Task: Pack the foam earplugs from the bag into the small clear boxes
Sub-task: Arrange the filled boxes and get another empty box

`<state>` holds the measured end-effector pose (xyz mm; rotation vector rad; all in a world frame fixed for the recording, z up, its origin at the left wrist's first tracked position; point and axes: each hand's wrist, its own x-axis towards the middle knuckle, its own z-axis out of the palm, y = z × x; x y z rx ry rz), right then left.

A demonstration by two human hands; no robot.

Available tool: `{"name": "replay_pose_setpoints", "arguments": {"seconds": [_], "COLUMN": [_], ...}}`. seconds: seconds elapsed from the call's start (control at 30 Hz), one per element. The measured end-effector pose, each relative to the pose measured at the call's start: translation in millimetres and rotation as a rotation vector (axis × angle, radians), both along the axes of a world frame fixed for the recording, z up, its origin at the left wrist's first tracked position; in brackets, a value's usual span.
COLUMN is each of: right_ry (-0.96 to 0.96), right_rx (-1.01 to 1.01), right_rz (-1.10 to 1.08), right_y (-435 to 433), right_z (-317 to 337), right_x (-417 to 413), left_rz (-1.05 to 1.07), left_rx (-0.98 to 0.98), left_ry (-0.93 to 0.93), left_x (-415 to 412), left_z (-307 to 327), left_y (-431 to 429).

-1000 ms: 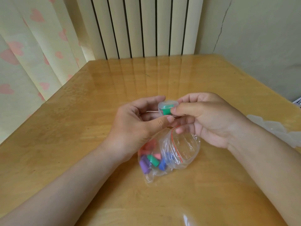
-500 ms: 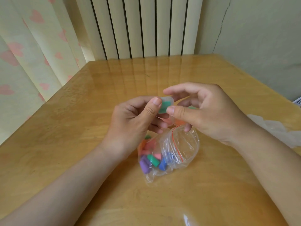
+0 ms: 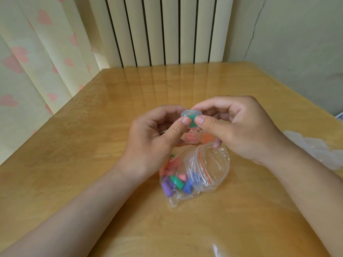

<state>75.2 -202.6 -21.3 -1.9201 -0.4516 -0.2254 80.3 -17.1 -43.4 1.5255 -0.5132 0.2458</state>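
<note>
Pinching clear box [image 3: 191, 114] holding green earplug [image 3: 192, 122] with left hand [image 3: 154, 138] and right hand [image 3: 241, 130]; newly uncovering pink-filled box [image 3: 191, 137], orange-filled box [image 3: 207, 137] behind bag [image 3: 211, 164] of mixed earplugs [image 3: 176, 180].

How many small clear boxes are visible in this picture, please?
3. The green-filled box is pinched between the left hand and right hand; the pink-filled box and the orange-filled box sit side by side on the table just beneath it. The hands may hide others.

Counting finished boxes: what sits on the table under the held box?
Below the held box: a pink-filled box and an orange-filled box, side by side. The left hand and right hand cover their outer edges, so further boxes may be hidden.
</note>
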Motion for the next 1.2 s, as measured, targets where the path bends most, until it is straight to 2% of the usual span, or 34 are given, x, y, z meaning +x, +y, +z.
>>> {"name": "replay_pose_setpoints", "arguments": {"seconds": [0.6, 0.73, 0.83, 0.9, 1.03, 1.2], "right_ry": [-0.002, -0.054, -0.005, 0.068, 0.101, 0.089], "right_rx": [0.021, 0.112, 0.174, 0.137, -0.070, -0.146], "right_rz": [-0.010, -0.119, -0.142, -0.055, 0.013, -0.096], "right_y": [2, -1, -12, -16, -12, -23], "right_z": [0, 3, 11, 12, 6, 11], "right_x": [2, 7, 9, 7, 4, 8], "left_rz": [0.022, 0.044, 0.052, 0.044, -0.018, 0.007], "left_rx": [0.006, -0.043, -0.043, -0.020, 0.021, 0.100], "left_ry": [-0.011, 0.042, 0.040, 0.017, 0.006, -0.015], "left_x": [2, 4, 5, 5, 4, 6], "left_z": [-1, -3, -4, -4, -10, -12], "left_y": [1, 2, 4, 3, 1, 1]}}
